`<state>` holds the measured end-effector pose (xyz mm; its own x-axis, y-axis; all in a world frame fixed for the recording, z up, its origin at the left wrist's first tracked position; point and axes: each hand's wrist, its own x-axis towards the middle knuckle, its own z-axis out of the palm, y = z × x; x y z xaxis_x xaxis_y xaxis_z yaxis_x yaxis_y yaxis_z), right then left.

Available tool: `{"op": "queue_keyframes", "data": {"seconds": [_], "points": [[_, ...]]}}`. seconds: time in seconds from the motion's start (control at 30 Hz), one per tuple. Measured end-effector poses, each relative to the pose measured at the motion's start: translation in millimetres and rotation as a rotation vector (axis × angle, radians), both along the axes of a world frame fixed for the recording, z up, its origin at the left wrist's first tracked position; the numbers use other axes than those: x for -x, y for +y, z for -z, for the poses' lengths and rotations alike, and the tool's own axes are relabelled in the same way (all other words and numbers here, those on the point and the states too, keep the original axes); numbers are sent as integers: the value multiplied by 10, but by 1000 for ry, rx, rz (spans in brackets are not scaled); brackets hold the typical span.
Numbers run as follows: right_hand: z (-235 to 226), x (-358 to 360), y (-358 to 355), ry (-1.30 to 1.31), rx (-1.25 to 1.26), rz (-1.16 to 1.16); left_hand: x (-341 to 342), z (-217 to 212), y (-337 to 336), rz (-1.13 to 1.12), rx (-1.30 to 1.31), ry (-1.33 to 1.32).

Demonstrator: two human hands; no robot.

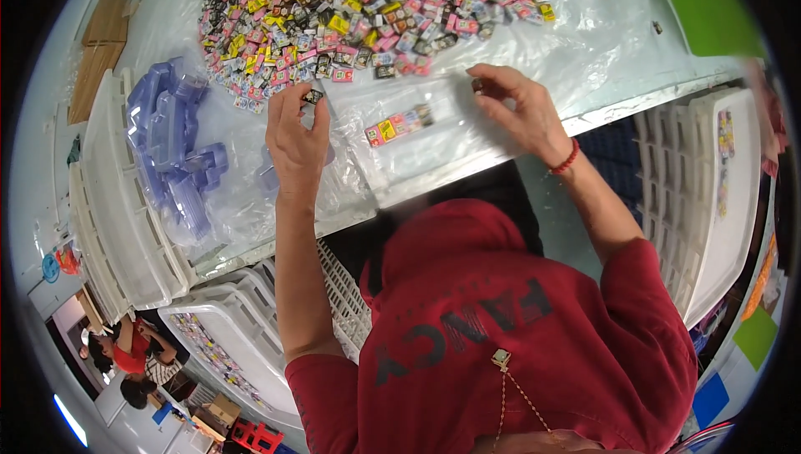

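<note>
My left hand (294,141) pinches a small dark block (313,96) with printed faces between thumb and fingers, at the near edge of a big heap of similar pieces (334,16). My right hand (524,112), with a red bracelet at the wrist, has thumb and forefinger closed around a small brown block (477,84). On the plastic sheet between the hands lies a short row of small blocks (399,125) in yellow, pink, white and dark colours. A translucent purplish plastic piece (269,177) shows partly behind my left wrist.
Clear plastic sheeting (584,62) covers the table. Several translucent purple plastic trays (171,133) are piled at left. Stacked white trays stand at left (133,204), lower left (229,333) and right (717,204). A green sheet (709,3) lies far right. People (146,350) are in the background.
</note>
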<state>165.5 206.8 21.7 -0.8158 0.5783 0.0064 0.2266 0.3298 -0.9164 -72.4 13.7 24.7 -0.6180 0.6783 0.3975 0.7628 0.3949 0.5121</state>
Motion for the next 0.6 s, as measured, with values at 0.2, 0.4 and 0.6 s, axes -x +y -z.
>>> {"op": "queue_keyframes", "data": {"seconds": [0.2, 0.4, 0.6], "points": [[10, -56, 69, -25, 143, -64, -649, -297, 254, 301, -37, -195], [80, -80, 54, 6, 127, -30, -851, -90, 284, 294, -302, -757], [113, -87, 50, 26, 33, -34, -878, -64, 284, 256, -242, -778]]}}
